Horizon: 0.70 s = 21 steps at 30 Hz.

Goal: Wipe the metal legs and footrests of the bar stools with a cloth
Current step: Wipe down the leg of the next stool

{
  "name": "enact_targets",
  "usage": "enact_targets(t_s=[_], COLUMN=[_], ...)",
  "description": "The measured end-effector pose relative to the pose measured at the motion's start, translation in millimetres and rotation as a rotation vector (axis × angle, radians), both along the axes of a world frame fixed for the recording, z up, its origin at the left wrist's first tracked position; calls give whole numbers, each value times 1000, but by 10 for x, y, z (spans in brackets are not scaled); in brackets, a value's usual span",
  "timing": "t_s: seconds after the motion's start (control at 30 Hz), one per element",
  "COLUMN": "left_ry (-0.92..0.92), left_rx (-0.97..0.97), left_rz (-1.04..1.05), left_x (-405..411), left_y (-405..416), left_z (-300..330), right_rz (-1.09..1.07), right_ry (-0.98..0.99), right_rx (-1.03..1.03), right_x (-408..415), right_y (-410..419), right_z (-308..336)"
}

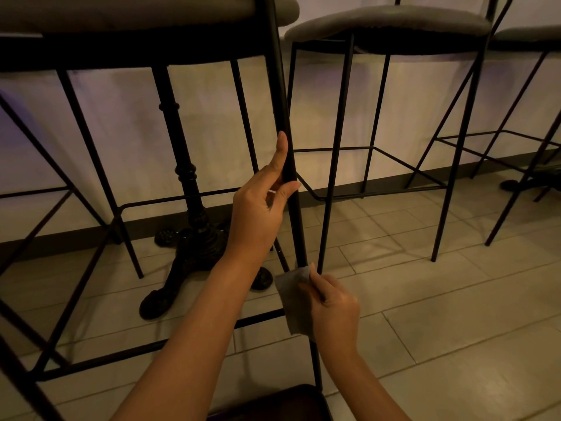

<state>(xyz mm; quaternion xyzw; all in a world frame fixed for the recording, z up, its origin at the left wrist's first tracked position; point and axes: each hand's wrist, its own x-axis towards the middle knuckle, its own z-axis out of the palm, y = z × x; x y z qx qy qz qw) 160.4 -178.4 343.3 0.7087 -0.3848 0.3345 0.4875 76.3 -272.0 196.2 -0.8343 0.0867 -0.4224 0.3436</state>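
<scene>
Left fingers: your left hand (258,208) is curled round the near stool leg (280,101), thumb on its right side and forefinger laid straight up the tube; it steadies the leg and carries no cloth.
Right fingers: your right hand (332,305) pinches the grey cloth (293,299), fingers together, pressing it against the same leg low down, at about 5 o'clock from the left hand.
Cloth: folded, wrapped partly round the leg just above the lower footrest bar (151,347).
Progress: you look to be mid-way through this one leg; I cannot tell from the dim metal which parts are already clean.
Left to do: probably the footrest bars, this stool's other legs, and the stools (388,22) at 1 and 2 o'clock.
Surroundings: a cast table base (194,238) stands at 9 o'clock on the tiled floor (455,299).
</scene>
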Motion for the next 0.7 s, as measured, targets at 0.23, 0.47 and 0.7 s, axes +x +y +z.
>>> enact_targets(t_s=[0.23, 0.47, 0.7], left_ry=[-47, -92, -87], left_rx=[-4, 57, 36], left_rz=[14, 29, 37], left_x=[-22, -32, -37], left_y=[-21, -18, -40], left_z=[-81, -419, -457], right_rz=[-15, -9, -16], right_ry=[-62, -81, -47], right_rx=[-20, -22, -33], right_x=[51, 54, 31], right_y=[14, 17, -16], right_z=[207, 108, 1])
